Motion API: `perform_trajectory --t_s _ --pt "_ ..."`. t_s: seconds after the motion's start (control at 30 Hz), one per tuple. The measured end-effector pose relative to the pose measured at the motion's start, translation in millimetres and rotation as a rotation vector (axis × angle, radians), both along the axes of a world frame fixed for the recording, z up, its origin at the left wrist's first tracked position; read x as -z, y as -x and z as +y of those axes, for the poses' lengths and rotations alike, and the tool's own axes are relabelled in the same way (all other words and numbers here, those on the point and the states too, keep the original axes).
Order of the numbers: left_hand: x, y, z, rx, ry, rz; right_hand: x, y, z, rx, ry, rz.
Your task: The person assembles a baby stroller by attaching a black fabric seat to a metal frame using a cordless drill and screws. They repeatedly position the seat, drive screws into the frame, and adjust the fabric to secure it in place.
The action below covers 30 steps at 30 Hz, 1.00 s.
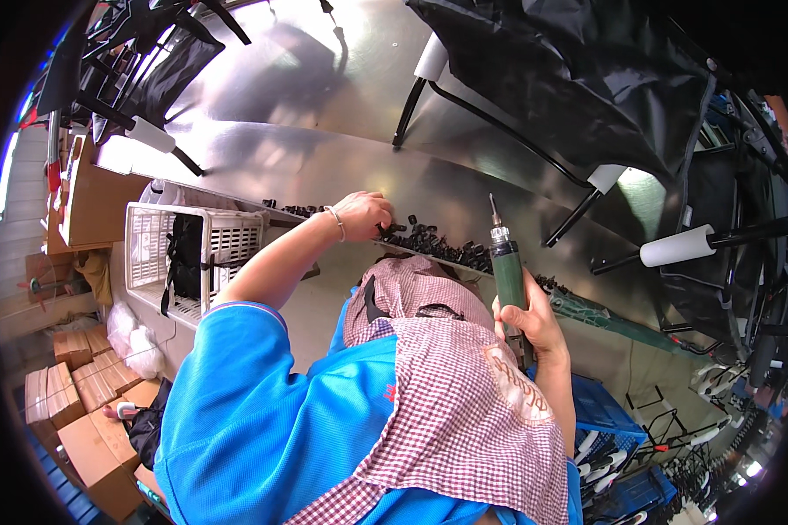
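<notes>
My right hand (534, 319) is wrapped round a green power screwdriver (509, 278), whose bit points up and away from me over the near edge of the metal table. At that same edge, my left hand (363, 215) reaches into a row of small black parts (429, 240), fingers curled down and pressed together. A dark bit shows under its fingertips, too small to name. Part of the row lies hidden behind the left hand and forearm.
Black-covered frames with white-sleeved tubes (587, 79) stand on the metal table (324, 153) at the far right, more at the far left. A white plastic crate (203, 217) sits left of me. Cardboard boxes (92, 437) lie lower left, a blue crate (600, 407) lower right.
</notes>
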<state>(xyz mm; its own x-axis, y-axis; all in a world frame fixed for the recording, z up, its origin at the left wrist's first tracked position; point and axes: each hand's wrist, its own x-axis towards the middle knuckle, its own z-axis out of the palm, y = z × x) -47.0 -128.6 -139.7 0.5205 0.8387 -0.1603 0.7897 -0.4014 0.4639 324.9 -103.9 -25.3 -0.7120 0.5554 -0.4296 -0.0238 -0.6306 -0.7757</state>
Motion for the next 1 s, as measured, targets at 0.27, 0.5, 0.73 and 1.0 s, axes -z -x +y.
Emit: perform_trajectory --t_s 0.27,0.5,0.73,1.0 --pt "-1 12 -5 -0.341 0.007 -0.181 5 -1 -5 -0.018 -0.009 -0.019" --pt "-1 10 -12 -0.202 -0.134 -0.071 7 -1 -8 -0.018 -0.001 -0.013" --pt "-20 -26 9 -0.681 0.397 -0.360 5 1 -7 -0.130 -0.224 -0.218" --pt "-80 -90 57 -0.688 1.006 -1.606 -10 14 -11 -0.128 -0.505 -0.380"
